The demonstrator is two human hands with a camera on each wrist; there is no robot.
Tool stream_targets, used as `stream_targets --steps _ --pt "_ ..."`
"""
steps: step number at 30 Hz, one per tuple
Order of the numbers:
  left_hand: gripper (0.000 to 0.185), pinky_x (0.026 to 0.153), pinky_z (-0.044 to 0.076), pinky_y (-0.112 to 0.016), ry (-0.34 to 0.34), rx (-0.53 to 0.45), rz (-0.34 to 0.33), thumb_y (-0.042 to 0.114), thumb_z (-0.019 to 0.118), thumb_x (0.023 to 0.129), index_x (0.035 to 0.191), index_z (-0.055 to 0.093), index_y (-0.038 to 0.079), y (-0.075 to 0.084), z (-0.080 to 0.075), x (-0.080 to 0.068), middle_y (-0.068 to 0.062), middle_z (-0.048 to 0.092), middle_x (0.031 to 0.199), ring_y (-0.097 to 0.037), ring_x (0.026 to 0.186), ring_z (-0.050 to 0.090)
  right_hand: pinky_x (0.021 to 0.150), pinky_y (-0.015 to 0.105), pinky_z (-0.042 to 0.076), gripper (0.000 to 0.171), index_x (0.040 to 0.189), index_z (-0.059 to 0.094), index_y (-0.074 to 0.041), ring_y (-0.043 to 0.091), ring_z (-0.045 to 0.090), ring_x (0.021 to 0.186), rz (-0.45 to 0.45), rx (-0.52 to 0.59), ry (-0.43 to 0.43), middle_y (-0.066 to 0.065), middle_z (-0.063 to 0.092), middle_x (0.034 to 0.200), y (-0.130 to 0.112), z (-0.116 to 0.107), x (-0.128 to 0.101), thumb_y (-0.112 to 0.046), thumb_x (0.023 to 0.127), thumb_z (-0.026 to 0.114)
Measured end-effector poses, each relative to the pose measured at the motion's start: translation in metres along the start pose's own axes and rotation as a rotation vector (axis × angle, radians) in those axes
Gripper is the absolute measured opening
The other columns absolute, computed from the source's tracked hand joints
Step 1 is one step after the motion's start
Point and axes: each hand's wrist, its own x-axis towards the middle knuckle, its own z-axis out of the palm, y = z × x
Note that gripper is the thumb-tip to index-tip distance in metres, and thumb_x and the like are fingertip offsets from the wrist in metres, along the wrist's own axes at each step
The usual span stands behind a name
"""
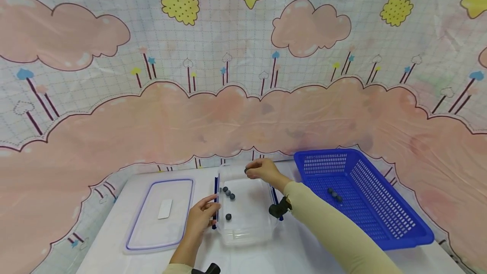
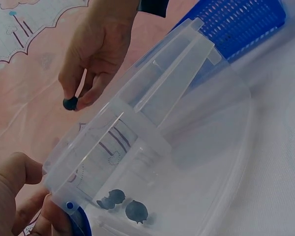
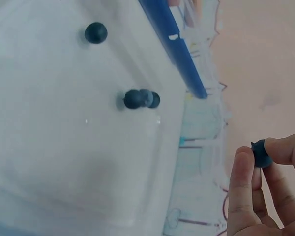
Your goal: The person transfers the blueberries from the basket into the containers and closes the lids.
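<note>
A blueberry (image 3: 262, 155) is pinched between the thumb and fingertips of my right hand (image 1: 266, 171), above the far end of a clear plastic box (image 1: 247, 237). My left hand (image 1: 201, 215) holds the box's left side, with the thumb and fingers at its wall beside a blue latch (image 2: 81, 222). Inside the box a single blueberry (image 1: 228, 217) lies apart, nearer to me. A short row of blueberries (image 3: 133, 99) sits touching by the left wall.
On the right stands a blue perforated basket (image 1: 384, 193) with several blueberries (image 1: 335, 195) on its floor. A clear lid with a purple-blue rim (image 1: 131, 234) lies flat at left, a white rectangle (image 1: 165, 209) on it. A patterned cloth (image 1: 228, 117) hangs behind the white table (image 1: 110, 227).
</note>
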Motion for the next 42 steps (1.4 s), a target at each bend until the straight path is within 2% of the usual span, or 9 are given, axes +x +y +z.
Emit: stream_targets --steps 4,20,30,36,39,42 --pt "0.044 0.055 0.052 -0.022 -0.001 -0.001 -0.002 0.014 0.068 0.088 0.131 0.062 0.005 0.0 0.0 0.0 0.001 0.064 0.092 -0.014 0.079 0.055 0.08 0.032 0.059 0.02 0.106 0.069 0.007 0.019 0.07 0.084 -0.004 -0.007 -0.025 0.016 0.07 0.098 0.002 0.01 0.002 0.001 0.086 0.069" --pt "0.042 0.054 0.052 -0.021 0.001 0.003 0.008 0.012 0.068 0.088 0.129 0.064 0.005 0.003 0.0 0.002 0.003 0.064 0.089 -0.012 0.076 0.055 0.081 0.032 0.058 0.017 0.102 0.071 -0.001 0.014 0.067 0.08 0.106 -0.122 -0.032 0.008 0.071 0.094 0.027 0.036 0.01 -0.006 0.086 0.073" --pt "0.043 0.054 0.051 -0.021 -0.013 -0.011 0.004 0.011 0.068 0.088 0.13 0.062 0.003 0.0 0.001 0.002 0.003 0.063 0.089 -0.012 0.076 0.054 0.064 0.023 0.053 0.012 0.089 0.073 -0.003 0.012 0.057 0.068 0.152 -0.284 -0.023 0.003 0.066 0.079 0.048 0.046 0.012 -0.004 0.078 0.077" --pt "0.043 0.055 0.052 -0.022 -0.013 -0.003 0.0 0.013 0.068 0.089 0.13 0.062 0.004 0.0 0.001 0.002 0.001 0.064 0.091 -0.013 0.077 0.054 0.067 0.025 0.054 0.011 0.093 0.072 -0.002 0.013 0.059 0.07 0.109 -0.334 -0.038 0.004 0.066 0.082 0.042 0.041 0.012 -0.005 0.082 0.075" --pt "0.043 0.056 0.052 -0.022 -0.008 0.005 -0.004 0.013 0.068 0.089 0.13 0.063 0.005 0.0 0.001 0.003 0.001 0.064 0.092 -0.014 0.078 0.054 0.072 0.027 0.057 0.016 0.1 0.071 0.001 0.014 0.065 0.074 0.047 -0.298 -0.031 0.007 0.069 0.088 0.027 0.031 0.011 -0.006 0.086 0.072" --pt "0.043 0.055 0.051 -0.021 -0.005 0.001 -0.004 0.013 0.069 0.088 0.13 0.063 0.005 0.0 0.0 0.004 0.001 0.065 0.092 -0.013 0.078 0.054 0.073 0.029 0.059 0.019 0.103 0.07 0.004 0.016 0.068 0.076 -0.037 -0.258 0.01 0.011 0.071 0.091 0.012 0.012 0.011 -0.005 0.086 0.071"
